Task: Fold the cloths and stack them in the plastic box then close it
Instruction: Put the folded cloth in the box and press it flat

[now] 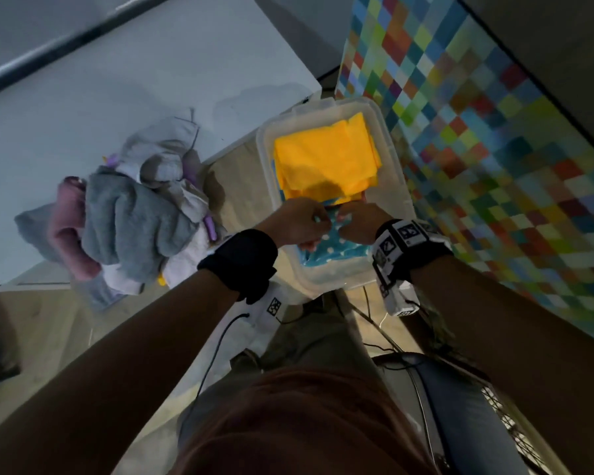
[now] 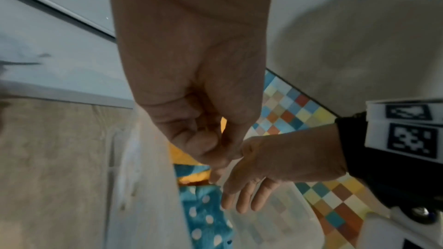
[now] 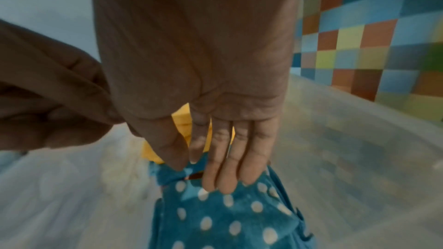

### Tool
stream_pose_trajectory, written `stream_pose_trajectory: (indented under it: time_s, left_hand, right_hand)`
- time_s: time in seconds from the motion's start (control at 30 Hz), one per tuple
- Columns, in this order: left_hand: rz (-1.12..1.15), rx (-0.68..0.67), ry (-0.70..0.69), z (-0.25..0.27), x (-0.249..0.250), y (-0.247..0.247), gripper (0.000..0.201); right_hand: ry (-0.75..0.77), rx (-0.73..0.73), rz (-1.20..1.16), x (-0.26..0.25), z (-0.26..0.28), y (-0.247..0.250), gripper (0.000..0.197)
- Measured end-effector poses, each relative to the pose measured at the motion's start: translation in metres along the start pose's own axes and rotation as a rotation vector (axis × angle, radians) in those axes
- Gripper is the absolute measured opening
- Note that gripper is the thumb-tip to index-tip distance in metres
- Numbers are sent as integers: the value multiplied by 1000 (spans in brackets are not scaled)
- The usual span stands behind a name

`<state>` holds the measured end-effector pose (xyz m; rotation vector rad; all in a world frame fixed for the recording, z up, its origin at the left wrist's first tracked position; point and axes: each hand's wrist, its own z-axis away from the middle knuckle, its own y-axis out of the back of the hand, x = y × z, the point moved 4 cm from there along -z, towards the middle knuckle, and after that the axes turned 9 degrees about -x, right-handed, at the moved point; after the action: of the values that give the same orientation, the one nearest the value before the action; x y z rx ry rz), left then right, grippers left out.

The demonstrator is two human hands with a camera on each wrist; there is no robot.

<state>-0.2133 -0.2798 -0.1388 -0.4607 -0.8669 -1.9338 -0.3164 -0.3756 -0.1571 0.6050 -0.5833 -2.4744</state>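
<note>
A clear plastic box point(image 1: 396, 156) holds a folded yellow cloth point(image 1: 326, 162) at its far end. A blue cloth with white dots point(image 1: 336, 250) lies at the near end, partly under the yellow one. Both hands hover close together over the dotted cloth. My left hand point(image 1: 300, 222) has its fingers curled with the thumb against them point(image 2: 210, 145), and I see nothing held in it. My right hand point(image 1: 355, 222) points its straight fingers point(image 3: 223, 158) down onto the dotted cloth point(image 3: 227, 221), with the fingertips touching it.
A heap of unfolded cloths point(image 1: 134, 214), grey, pink and white, sits on the corner of a white table point(image 1: 83, 97) left of the box. A multicoloured checkered mat point(image 1: 494, 149) runs along the right. Cables point(image 1: 216, 351) hang from my wrists near my legs.
</note>
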Motion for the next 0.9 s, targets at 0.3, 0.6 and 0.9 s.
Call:
stream_pose_trajectory:
  time_s: [0.3,0.6,0.9]
  left_hand:
    - [3,237,-12,118,-111,46,11]
    - [13,488,222,200,-231,78,22]
    - [160,627,407,188,-295,81,82]
  right_hand:
    - [66,213,-68,-111,54,-19,33]
    - [187,264,-132,-225,46,-56,12]
    - [321,-22,-116,-290,-23,-88,41]
